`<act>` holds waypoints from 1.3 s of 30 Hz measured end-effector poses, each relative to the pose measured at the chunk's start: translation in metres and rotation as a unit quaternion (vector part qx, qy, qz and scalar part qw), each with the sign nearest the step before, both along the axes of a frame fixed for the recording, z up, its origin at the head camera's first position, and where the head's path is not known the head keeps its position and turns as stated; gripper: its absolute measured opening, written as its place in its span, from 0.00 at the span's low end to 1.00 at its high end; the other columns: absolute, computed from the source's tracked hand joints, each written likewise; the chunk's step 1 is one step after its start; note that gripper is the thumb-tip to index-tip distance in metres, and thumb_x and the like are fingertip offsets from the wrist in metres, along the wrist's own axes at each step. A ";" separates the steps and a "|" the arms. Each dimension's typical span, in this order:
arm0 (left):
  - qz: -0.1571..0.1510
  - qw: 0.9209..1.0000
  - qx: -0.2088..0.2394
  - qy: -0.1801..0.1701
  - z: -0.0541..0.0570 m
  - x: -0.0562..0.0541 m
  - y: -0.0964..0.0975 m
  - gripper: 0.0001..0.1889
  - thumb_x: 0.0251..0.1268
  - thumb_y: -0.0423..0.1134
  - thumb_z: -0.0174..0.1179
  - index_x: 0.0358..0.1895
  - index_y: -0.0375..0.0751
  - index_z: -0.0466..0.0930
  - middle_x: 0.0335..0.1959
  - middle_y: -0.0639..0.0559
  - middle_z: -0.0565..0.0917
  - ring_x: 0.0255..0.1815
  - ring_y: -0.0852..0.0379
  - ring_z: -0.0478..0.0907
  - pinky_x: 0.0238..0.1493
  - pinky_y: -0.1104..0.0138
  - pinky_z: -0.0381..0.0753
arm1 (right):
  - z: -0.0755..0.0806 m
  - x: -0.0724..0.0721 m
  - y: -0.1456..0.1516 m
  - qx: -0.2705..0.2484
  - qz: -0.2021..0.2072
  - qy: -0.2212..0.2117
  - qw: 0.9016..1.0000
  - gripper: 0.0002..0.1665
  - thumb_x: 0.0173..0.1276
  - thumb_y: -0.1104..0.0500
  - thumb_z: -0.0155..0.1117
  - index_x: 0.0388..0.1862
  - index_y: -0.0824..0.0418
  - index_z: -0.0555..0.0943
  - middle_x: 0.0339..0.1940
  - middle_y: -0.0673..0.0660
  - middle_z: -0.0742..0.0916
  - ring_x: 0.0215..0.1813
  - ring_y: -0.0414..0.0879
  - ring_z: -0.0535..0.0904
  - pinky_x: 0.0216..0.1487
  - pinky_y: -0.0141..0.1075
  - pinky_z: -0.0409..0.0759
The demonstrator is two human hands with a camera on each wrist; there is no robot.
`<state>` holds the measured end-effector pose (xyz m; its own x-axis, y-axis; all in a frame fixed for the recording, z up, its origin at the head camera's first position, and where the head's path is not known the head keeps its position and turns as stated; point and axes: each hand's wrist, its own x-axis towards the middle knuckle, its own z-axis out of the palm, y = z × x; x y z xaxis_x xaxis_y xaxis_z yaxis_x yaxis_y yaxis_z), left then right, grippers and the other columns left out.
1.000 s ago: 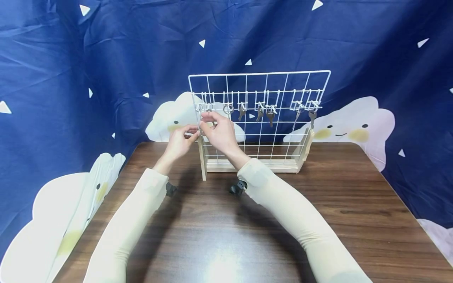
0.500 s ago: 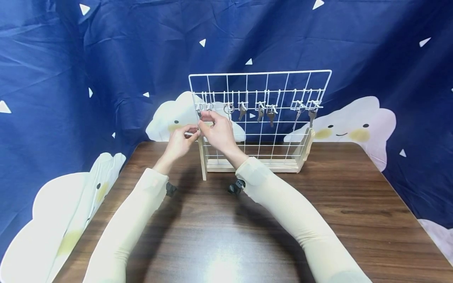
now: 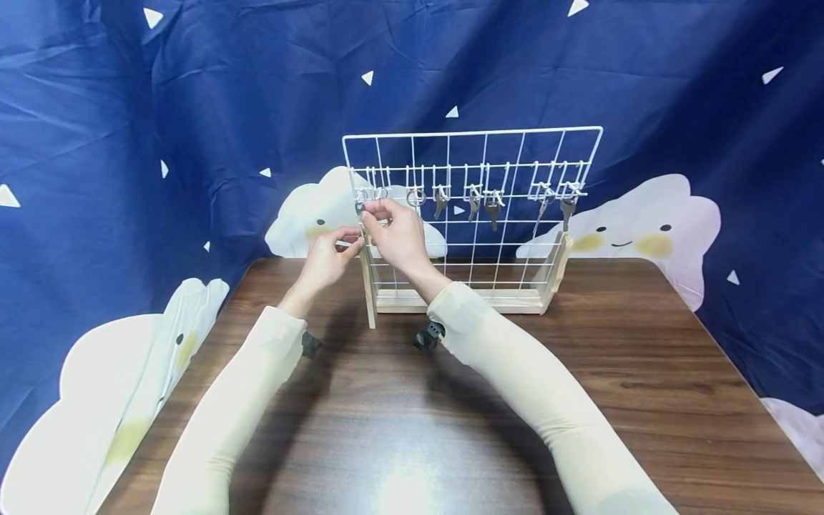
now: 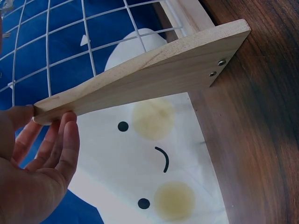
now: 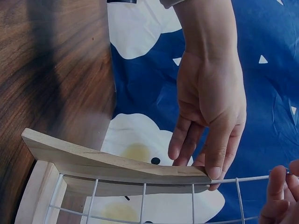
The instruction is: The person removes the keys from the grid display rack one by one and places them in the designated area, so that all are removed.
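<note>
A white wire grid rack (image 3: 473, 131) stands upright in a wooden base. My left hand (image 3: 327, 261) grips the upper end of its left wooden side piece (image 4: 140, 74), thumb on one face and fingers on the other. Close above, my right hand (image 3: 400, 236) pinches a dark-headed key (image 3: 360, 207) at the leftmost hook, its lower part hidden by the fingertips. In the right wrist view only the curled fingers of the right hand (image 5: 279, 196) show at the edge. Further right along the grid hang several keys, among them one brown key (image 3: 493, 212).
White hooks line the grid; a key ring (image 3: 415, 197) hangs beside the right hand and another key (image 3: 568, 212) at the far right. The rack stands toward the back of the brown wooden table (image 3: 399, 400). Behind it hangs a blue curtain (image 3: 257, 86) with cloud prints.
My right fingertips have shifted slightly at the leftmost hook, and the dark key head now shows beside them. My left hand stays on the wooden side piece.
</note>
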<state>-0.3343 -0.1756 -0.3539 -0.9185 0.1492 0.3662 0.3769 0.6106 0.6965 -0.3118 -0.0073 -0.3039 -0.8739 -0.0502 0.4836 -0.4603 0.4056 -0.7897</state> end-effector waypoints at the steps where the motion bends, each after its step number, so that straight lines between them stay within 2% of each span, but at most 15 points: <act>1: 0.000 1.000 0.000 0.000 0.000 0.000 0.000 0.17 0.71 0.41 0.61 0.58 0.38 0.81 0.51 0.37 0.87 0.49 0.39 0.87 0.54 0.53 0.87 | 0.000 0.000 0.000 0.002 -0.002 0.002 1.000 0.12 0.70 0.54 0.64 0.47 0.57 0.86 0.41 0.55 0.92 0.27 0.44 0.85 0.28 0.28 0.76; 6: -0.002 1.000 0.005 -0.001 0.000 0.001 0.001 0.16 0.71 0.40 0.61 0.57 0.37 0.82 0.51 0.36 0.87 0.50 0.39 0.86 0.55 0.53 0.86 | 0.001 0.001 0.002 0.014 -0.007 0.005 1.000 0.11 0.69 0.53 0.64 0.45 0.55 0.87 0.40 0.55 0.92 0.31 0.44 0.84 0.33 0.31 0.78; 19: 0.005 1.000 -0.002 -0.005 -0.001 0.000 0.001 0.16 0.71 0.40 0.61 0.57 0.37 0.82 0.51 0.36 0.87 0.50 0.39 0.86 0.55 0.53 0.86 | 0.002 0.005 0.004 -0.005 0.017 -0.012 1.000 0.10 0.67 0.53 0.67 0.43 0.56 0.86 0.38 0.56 0.92 0.35 0.45 0.86 0.35 0.32 0.83; 39: 0.008 1.000 -0.010 0.000 0.000 0.001 0.001 0.15 0.71 0.40 0.61 0.56 0.39 0.82 0.50 0.37 0.87 0.49 0.39 0.87 0.53 0.53 0.87 | 0.006 0.018 0.009 -0.033 0.050 0.007 0.998 0.11 0.66 0.54 0.68 0.44 0.58 0.86 0.36 0.56 0.92 0.32 0.44 0.84 0.34 0.31 0.82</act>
